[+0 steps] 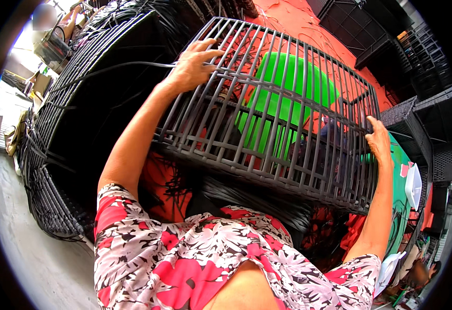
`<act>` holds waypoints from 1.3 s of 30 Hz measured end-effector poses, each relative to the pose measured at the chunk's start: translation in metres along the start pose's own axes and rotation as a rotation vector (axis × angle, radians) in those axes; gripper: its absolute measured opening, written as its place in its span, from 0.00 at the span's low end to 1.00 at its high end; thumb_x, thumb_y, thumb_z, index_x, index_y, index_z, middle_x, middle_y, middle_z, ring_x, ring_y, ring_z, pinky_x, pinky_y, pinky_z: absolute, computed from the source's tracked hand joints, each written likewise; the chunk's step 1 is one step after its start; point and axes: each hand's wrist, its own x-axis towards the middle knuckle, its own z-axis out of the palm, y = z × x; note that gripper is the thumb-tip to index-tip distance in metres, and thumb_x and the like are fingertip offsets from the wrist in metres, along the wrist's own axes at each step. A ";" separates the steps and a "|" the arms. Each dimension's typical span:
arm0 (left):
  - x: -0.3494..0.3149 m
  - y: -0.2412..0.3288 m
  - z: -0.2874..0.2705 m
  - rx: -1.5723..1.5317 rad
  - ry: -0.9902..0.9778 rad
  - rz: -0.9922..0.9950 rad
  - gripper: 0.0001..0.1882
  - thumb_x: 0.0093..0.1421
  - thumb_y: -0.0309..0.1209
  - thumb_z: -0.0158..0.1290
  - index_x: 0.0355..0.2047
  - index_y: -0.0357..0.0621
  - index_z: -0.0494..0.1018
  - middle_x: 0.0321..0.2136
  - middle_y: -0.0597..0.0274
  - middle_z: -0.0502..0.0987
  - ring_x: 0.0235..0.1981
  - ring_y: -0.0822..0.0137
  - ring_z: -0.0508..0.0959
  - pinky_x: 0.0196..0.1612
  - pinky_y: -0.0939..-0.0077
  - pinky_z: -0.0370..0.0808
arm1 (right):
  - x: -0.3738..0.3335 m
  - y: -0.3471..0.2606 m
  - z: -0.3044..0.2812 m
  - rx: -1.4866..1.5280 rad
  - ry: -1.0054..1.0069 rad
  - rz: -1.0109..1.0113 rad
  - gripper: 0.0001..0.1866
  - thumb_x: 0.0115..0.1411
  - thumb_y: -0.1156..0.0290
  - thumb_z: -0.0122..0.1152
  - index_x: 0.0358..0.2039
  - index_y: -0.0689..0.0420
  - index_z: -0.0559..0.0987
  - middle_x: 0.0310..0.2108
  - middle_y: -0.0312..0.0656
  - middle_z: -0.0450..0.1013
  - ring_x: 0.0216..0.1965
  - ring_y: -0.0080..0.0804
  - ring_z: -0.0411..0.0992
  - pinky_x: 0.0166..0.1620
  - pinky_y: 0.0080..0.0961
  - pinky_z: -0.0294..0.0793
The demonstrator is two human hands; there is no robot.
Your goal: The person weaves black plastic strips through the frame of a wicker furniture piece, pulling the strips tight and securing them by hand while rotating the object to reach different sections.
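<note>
A dark woven plastic-rattan frame [246, 164] with long parallel slats lies tilted across the space before me. My left hand [192, 67] rests on its upper left part, fingers spread over the slats. A loose grey plastic strand [133, 64] runs in from the left and reaches that hand. From there a woven band [288, 93] crosses the middle of the slats toward the right. At the frame's right edge, my right hand [380, 140] grips the side with bent fingers; part of its grasp is hidden.
A large black woven piece [50, 155] stands close on my left. Behind the slats is a bright green plastic chair [298, 77] on a red floor covering [288, 15]. Bundled black strands [262, 201] lie below the frame. More dark woven pieces [412, 124] stand at the right.
</note>
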 end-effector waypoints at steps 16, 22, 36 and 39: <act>-0.020 -0.051 0.017 0.187 -0.070 -0.274 0.19 0.44 0.39 0.56 0.38 0.50 0.78 0.49 0.58 0.71 0.47 0.54 0.73 0.51 0.66 0.70 | 0.124 -0.220 0.076 0.382 0.013 -0.467 0.15 0.55 0.60 0.56 0.39 0.54 0.77 0.38 0.48 0.72 0.40 0.49 0.71 0.43 0.41 0.72; -0.028 0.086 -0.002 -0.310 -0.138 -0.056 0.24 0.53 0.36 0.58 0.49 0.41 0.69 0.48 0.48 0.71 0.51 0.53 0.71 0.53 0.64 0.68 | 0.027 -0.193 -0.005 0.420 -0.053 -0.538 0.23 0.51 0.53 0.60 0.40 0.57 0.75 0.41 0.48 0.71 0.44 0.47 0.68 0.46 0.38 0.69; -0.099 0.210 0.029 -0.179 -0.203 0.298 0.26 0.45 0.24 0.59 0.47 0.40 0.69 0.41 0.58 0.75 0.44 0.60 0.73 0.52 0.59 0.62 | -0.127 -0.224 0.004 0.391 0.249 -0.188 0.33 0.36 0.68 0.68 0.48 0.55 0.72 0.45 0.37 0.68 0.45 0.36 0.64 0.46 0.33 0.62; -0.090 0.233 0.013 0.020 -0.237 0.248 0.31 0.41 0.27 0.62 0.49 0.41 0.69 0.50 0.55 0.69 0.56 0.52 0.62 0.59 0.53 0.51 | -0.134 -0.209 -0.016 0.331 0.229 -0.167 0.38 0.37 0.62 0.69 0.53 0.50 0.69 0.55 0.40 0.60 0.53 0.38 0.58 0.52 0.39 0.56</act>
